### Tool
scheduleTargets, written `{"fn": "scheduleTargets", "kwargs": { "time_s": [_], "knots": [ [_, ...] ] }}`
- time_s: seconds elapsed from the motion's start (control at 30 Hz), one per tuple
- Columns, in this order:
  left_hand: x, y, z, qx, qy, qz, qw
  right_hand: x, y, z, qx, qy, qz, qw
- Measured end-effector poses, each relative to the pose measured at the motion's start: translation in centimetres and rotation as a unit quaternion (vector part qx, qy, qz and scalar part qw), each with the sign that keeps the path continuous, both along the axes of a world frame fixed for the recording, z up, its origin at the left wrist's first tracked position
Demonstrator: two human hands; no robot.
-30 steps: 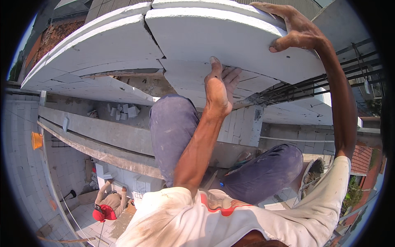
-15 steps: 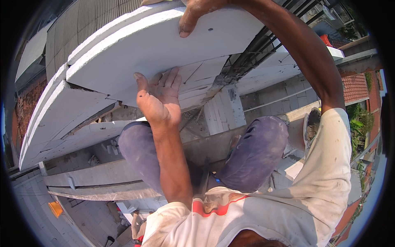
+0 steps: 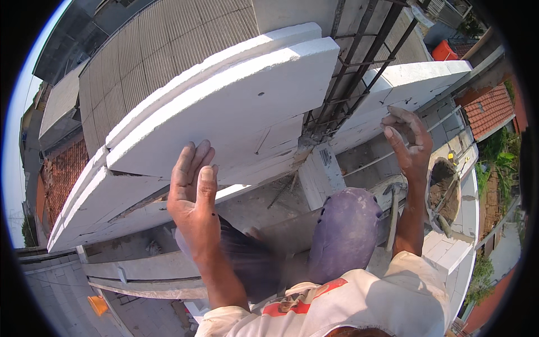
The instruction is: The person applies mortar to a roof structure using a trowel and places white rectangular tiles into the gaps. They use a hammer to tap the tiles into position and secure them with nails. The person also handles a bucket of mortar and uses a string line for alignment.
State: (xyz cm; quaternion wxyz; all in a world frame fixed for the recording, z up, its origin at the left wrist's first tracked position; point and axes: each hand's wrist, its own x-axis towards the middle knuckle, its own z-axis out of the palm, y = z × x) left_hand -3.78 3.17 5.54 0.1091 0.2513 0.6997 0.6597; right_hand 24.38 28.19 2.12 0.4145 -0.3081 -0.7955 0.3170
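Note:
My left hand (image 3: 195, 191) is raised before the lower face of a curved white block panel (image 3: 236, 106), fingers extended and apart from the thumb; I cannot tell whether the fingertips touch it. A second white layer (image 3: 208, 70) runs behind that panel. My right hand (image 3: 409, 143) hangs open with loosely curled fingers, holding nothing, right of the vertical steel rebar cage (image 3: 356, 62) and near another white block wall (image 3: 421, 78). My bent knee (image 3: 343, 230) is between my arms. A tool with a grey handle (image 3: 392, 219) lies beside my right forearm.
A round mortar container with tools (image 3: 442, 196) sits at right. A concrete beam (image 3: 140, 269) crosses below left, above a lower floor with an orange container (image 3: 97, 306). Corrugated roofing (image 3: 163, 56), a red bucket (image 3: 444, 51) and tiled roofs (image 3: 487, 112) lie beyond the walls.
My right hand has let go of the panel's top edge and moved down to the right. My left hand has turned upright, fingers toward the panel. The view has swung round, showing more rebar.

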Motion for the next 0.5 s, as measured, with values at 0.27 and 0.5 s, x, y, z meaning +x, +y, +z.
{"fn": "scheduleTargets", "kwargs": {
  "time_s": [0.27, 0.5],
  "knots": [
    [-14.6, -6.4, 5.4, -0.161, 0.539, 0.065, 0.824, 26.6, -8.3, -28.0, 0.002, -0.452, -0.375, 0.81],
    [-24.7, -11.2, 8.9, -0.366, 0.519, -0.1, 0.765, 31.8, -8.7, -36.0, -0.24, -0.191, -0.341, 0.888]
  ]
}}
